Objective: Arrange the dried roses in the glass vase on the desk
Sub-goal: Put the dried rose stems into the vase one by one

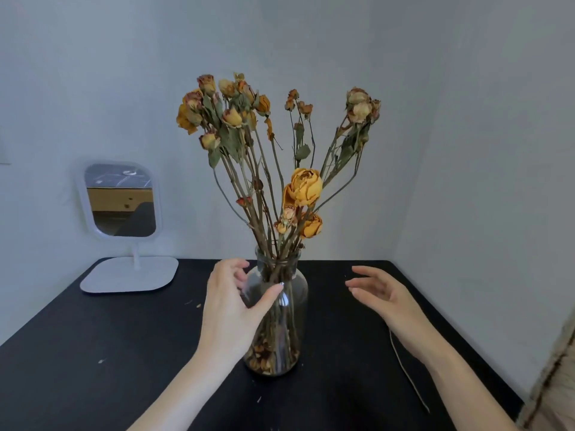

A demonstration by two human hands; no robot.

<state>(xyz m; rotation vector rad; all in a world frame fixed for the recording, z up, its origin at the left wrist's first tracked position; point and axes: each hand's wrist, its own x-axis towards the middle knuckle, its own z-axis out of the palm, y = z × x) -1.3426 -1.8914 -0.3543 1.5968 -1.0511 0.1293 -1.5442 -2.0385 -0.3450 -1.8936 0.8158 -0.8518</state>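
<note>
A clear glass vase (291,309) stands upright in the middle of the black desk (109,353). Several dried roses (303,186) with orange and yellow heads fan out of its neck on long brown stems; fallen petals lie in its bottom. My left hand (231,306) curves around the vase's left shoulder, thumb against the glass, fingers spread. Whether it grips the vase I cannot tell. My right hand (381,293) hovers a short way right of the vase, fingers apart, holding nothing and touching nothing.
A white standing mirror (121,202) with a flat base sits at the desk's back left. A thin string (407,371) lies on the desk at the right, near its edge. Small petal crumbs dot the desk. Walls close in behind and on the right.
</note>
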